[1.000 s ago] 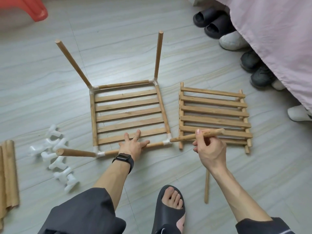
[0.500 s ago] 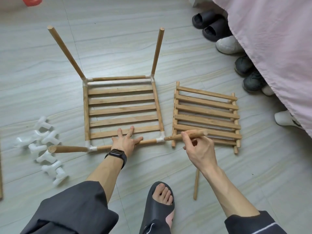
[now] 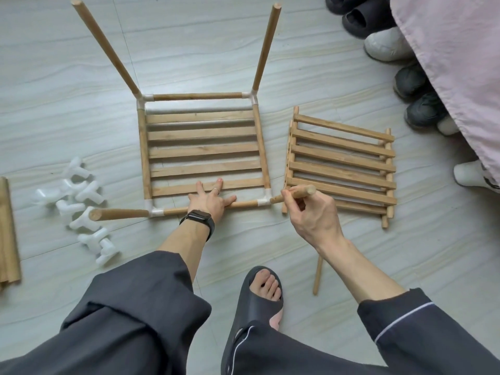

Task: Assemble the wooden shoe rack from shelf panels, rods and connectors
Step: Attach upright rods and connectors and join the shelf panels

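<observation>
A slatted shelf panel (image 3: 203,150) lies on the floor inside a frame of rods joined by white corner connectors. Two far rods (image 3: 104,47) (image 3: 266,47) stand up from the back corners, and a third (image 3: 119,214) sticks out from the near left connector. My left hand (image 3: 211,198) presses flat on the near frame rod and the nearest slat. My right hand (image 3: 311,215) grips a fourth rod (image 3: 300,192) whose end sits in the near right connector (image 3: 265,200).
A stack of spare slatted panels (image 3: 341,166) lies to the right. Several loose white connectors (image 3: 78,201) lie at the left, more rods (image 3: 8,234) at the left edge, one thin rod (image 3: 318,274) near my slippered foot (image 3: 259,301). Shoes (image 3: 416,98) line a pink cover (image 3: 454,63).
My right hand has slid along the rod toward the near right connector, so less rod shows beyond it. The camera has tilted closer; my left hand stays pressed on the frame.
</observation>
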Motion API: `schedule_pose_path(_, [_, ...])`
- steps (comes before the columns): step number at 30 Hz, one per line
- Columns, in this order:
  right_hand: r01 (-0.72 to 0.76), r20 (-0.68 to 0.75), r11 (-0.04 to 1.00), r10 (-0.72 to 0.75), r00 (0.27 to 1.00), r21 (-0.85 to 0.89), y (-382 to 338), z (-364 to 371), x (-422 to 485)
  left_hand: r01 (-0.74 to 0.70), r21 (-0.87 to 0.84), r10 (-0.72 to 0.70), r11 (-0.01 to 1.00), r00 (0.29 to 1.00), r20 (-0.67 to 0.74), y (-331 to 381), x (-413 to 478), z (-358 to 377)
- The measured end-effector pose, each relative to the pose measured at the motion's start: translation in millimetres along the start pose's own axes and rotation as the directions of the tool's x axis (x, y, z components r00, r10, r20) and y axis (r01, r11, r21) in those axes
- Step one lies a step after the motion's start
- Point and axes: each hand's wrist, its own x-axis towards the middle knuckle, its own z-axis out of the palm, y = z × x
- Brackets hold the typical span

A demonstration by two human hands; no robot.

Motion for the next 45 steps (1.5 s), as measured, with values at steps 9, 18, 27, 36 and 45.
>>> schedule_pose_path(9, [-0.174,0.386,0.968,0.233,0.893,-0.182,-2,-22,4,0.008,0.038,-0.008,0.999,1.0,-0.006,-2,1,6])
schedule_pose_path(18, [-0.021,0.518,0.916,0.245,0.819,-0.401,-65,-71,66,0.013,0.108,-0.01,0.994,1.0,-0.022,-6,8,12])
schedule_pose_path(27, [0.118,0.622,0.836,0.298,0.724,-0.537,-81,-54,69,0.026,0.052,-0.024,0.998,0.999,-0.032,-4,5,6])
schedule_pose_path(36, [-0.041,0.545,0.802,0.44,0.713,-0.595,-73,-72,66,-0.058,-0.097,0.055,0.994,0.998,-0.034,-11,-40,-81])
schedule_pose_path(45, [0.176,0.578,0.805,0.237,0.781,-0.567,-177,-102,111,0.002,-0.106,-0.052,0.994,0.882,-0.469,-90,-163,-220])
